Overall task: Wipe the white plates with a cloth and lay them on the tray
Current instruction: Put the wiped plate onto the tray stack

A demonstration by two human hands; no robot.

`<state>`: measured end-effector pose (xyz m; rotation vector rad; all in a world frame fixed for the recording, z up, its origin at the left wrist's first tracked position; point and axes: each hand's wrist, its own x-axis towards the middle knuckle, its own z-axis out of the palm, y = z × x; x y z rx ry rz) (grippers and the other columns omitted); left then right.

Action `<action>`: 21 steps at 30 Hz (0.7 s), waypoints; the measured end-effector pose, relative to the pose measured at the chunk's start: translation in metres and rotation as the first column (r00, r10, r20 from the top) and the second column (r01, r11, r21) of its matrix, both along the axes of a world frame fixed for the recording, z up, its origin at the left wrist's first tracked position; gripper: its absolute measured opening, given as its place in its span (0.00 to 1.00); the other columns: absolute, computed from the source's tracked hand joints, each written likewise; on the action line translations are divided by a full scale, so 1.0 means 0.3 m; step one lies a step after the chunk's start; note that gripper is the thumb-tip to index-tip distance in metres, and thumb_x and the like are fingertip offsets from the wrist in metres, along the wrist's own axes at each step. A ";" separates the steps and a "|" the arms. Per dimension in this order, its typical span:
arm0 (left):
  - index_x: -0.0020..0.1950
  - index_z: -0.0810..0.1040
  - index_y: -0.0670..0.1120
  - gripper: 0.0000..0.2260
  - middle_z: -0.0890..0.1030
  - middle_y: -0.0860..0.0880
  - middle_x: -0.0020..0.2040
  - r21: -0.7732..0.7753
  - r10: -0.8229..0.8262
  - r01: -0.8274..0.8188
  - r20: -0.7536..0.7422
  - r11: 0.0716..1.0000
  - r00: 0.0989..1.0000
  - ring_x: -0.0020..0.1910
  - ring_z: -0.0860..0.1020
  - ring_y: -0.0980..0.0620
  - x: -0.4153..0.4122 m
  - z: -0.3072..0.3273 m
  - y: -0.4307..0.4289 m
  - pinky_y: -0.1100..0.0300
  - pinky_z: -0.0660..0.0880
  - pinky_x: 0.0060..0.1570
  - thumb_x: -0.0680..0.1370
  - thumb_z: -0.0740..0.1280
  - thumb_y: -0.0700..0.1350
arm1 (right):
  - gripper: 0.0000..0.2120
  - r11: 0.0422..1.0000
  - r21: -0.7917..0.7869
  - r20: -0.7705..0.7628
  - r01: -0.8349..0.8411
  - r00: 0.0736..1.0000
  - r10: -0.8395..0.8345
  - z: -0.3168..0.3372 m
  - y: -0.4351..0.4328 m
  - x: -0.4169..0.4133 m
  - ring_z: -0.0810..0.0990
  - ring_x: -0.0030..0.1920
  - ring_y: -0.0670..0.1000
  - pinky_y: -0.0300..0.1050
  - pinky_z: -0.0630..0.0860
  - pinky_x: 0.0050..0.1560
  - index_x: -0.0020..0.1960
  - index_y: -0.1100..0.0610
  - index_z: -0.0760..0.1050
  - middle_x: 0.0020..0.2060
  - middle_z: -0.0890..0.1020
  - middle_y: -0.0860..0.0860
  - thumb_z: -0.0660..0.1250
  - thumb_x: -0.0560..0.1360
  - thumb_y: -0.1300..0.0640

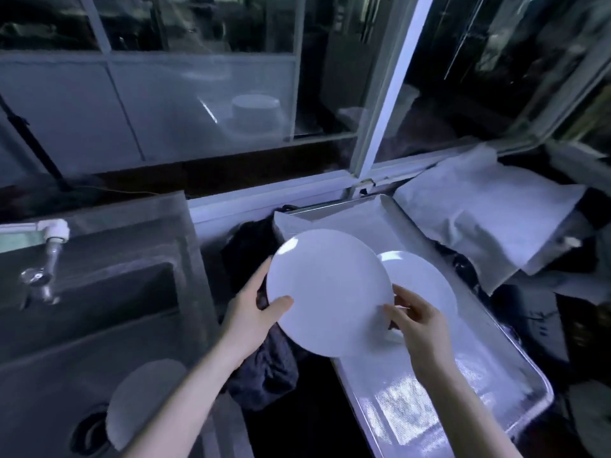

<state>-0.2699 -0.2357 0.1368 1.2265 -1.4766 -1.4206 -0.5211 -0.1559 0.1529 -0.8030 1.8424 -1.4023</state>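
A dark table (pixel 529 309) ran beneath a glazed window (pixel 198 94), with a steel sink (pixel 99 292) and tap (pixel 49 246) at left and a lined tray (pixel 542 391) at right. A crumpled white sheet (pixel 489 226) lay beyond. The left grip (pixel 251 312) and right grip (pixel 418 322) each clamped the rim of a white plate (pixel 327 292) tilted over the tray, partly hiding a second plate (pixel 426 282) lying there. A dark cloth (pixel 264 368) hung beneath.

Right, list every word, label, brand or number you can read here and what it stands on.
No text can be read.
The held plate, the second plate on the tray and the tap bear no visible labels.
Beyond the window it is too dark and blurred to tell.
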 end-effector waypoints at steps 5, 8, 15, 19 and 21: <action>0.71 0.66 0.70 0.32 0.80 0.61 0.61 0.052 -0.079 0.078 0.014 0.996 0.997 0.58 0.80 0.60 -0.269 -0.068 -0.033 0.65 0.75 0.56 0.76 0.72 0.42 | 0.26 0.997 -0.004 -0.013 0.071 0.997 -0.071 -0.038 0.031 -0.252 0.79 0.30 0.48 0.47 0.78 0.44 0.38 0.37 0.84 0.30 0.82 0.45 0.71 0.71 0.71; 0.71 0.68 0.68 0.30 0.80 0.64 0.60 0.073 -0.154 0.151 0.025 0.986 0.988 0.58 0.78 0.65 -0.405 -0.091 -0.049 0.71 0.75 0.52 0.77 0.71 0.41 | 0.24 0.994 0.040 -0.015 0.098 0.995 -0.098 -0.079 0.041 -0.384 0.78 0.31 0.51 0.52 0.76 0.48 0.40 0.38 0.84 0.30 0.80 0.51 0.71 0.70 0.70; 0.68 0.67 0.71 0.28 0.79 0.70 0.57 0.127 -0.267 0.255 0.095 0.959 0.959 0.57 0.74 0.72 -0.602 -0.128 -0.099 0.76 0.72 0.48 0.78 0.70 0.42 | 0.21 0.981 0.129 0.022 0.143 0.989 -0.147 -0.175 0.031 -0.567 0.76 0.34 0.53 0.49 0.72 0.45 0.43 0.41 0.85 0.30 0.77 0.53 0.70 0.70 0.68; 0.76 0.59 0.68 0.34 0.71 0.71 0.64 0.167 -0.295 0.265 0.190 0.950 0.936 0.66 0.67 0.65 -0.626 -0.166 -0.114 0.64 0.65 0.63 0.78 0.70 0.45 | 0.18 0.974 0.173 0.039 0.145 0.987 -0.154 -0.210 0.003 -0.613 0.76 0.32 0.51 0.41 0.68 0.35 0.54 0.51 0.85 0.30 0.76 0.53 0.69 0.70 0.69; 0.76 0.57 0.68 0.35 0.69 0.68 0.69 0.174 -0.307 0.272 0.227 0.947 0.924 0.70 0.64 0.63 -0.627 -0.189 -0.119 0.60 0.64 0.67 0.77 0.70 0.45 | 0.17 0.971 0.193 0.029 0.138 0.989 -0.147 -0.227 -0.007 -0.625 0.74 0.28 0.47 0.34 0.67 0.29 0.55 0.54 0.84 0.27 0.73 0.50 0.69 0.71 0.69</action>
